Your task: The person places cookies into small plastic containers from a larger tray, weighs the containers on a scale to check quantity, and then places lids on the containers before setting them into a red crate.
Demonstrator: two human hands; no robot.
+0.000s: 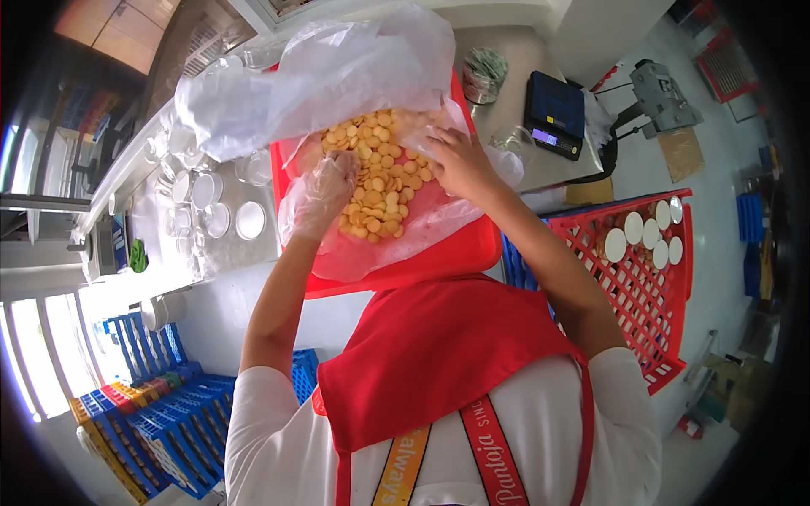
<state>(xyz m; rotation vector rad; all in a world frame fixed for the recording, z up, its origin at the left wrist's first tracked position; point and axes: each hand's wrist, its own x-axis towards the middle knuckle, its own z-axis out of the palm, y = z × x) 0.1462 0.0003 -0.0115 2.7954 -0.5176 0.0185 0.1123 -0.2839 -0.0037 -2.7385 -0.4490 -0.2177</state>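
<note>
Many small round yellow-orange cookies (376, 183) lie loose on a clear plastic bag (380, 253) spread in a red plastic tray (405, 272). My left hand (326, 190), in a clear plastic glove, reaches into the left side of the pile with its fingers curled. Whether any cookies are inside that hand is hidden. On the right, my bare right hand (462, 161) rests on the plastic at the pile's edge, fingers apart. The bag's bunched, whitish upper part (361, 69) covers the far end of the tray.
Clear jars and white lids (250, 220) stand left on the metal counter (259, 253). To the right are a jar of small packets (484, 76) and a digital scale (554, 114). A red crate (623, 297) holds white-lidded jars. Blue crates (183, 436) are stacked lower left.
</note>
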